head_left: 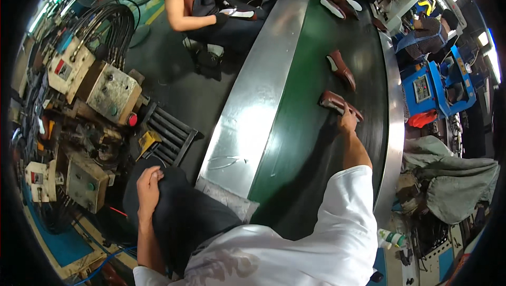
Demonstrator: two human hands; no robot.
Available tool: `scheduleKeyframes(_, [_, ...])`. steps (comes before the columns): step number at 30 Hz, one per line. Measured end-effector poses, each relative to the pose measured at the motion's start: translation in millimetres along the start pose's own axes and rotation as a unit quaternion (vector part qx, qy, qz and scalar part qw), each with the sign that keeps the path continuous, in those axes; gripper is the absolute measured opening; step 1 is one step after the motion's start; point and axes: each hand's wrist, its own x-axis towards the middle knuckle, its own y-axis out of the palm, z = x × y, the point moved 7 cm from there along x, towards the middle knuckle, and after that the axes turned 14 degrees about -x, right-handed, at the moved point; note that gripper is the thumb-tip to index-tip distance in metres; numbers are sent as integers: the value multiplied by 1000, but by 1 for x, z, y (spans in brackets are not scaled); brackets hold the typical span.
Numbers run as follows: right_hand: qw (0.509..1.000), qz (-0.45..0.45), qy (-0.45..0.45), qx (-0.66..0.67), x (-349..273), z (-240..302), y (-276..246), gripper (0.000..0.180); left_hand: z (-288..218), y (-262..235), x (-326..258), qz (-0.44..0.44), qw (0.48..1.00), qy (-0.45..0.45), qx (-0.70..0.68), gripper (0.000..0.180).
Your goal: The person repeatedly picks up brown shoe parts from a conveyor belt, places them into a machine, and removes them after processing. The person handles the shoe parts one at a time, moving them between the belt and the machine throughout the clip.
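Note:
My right hand (348, 121) reaches over the conveyor belt with its fingers on a brown leather shoe (333, 100), gripping it near one end. Just beyond it another brown shoe (342, 70) lies on the belt, its pale inside showing. Close to my bent knee, my left hand (148, 188) is curled closed; whether anything is inside the fingers is hidden.
Farther up the belt (295, 143) lie several shoes with white soles (333, 8). Along its left runs a metal ledge (258, 80). Machines with a red button (132, 120) stand at left. A co-worker (192, 1) handles a shoe; another person (429, 35) works at right.

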Motion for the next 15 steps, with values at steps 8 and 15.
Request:
scheduleKeyframes(8, [983, 67, -32, -165, 46, 24, 15, 66, 31, -93, -59, -35, 985, -68, 154, 19])
scheduleKeyframes(15, [970, 59, -66, -227, 37, 20, 13, 59, 49, -119, -85, -97, 979, -152, 94, 19])
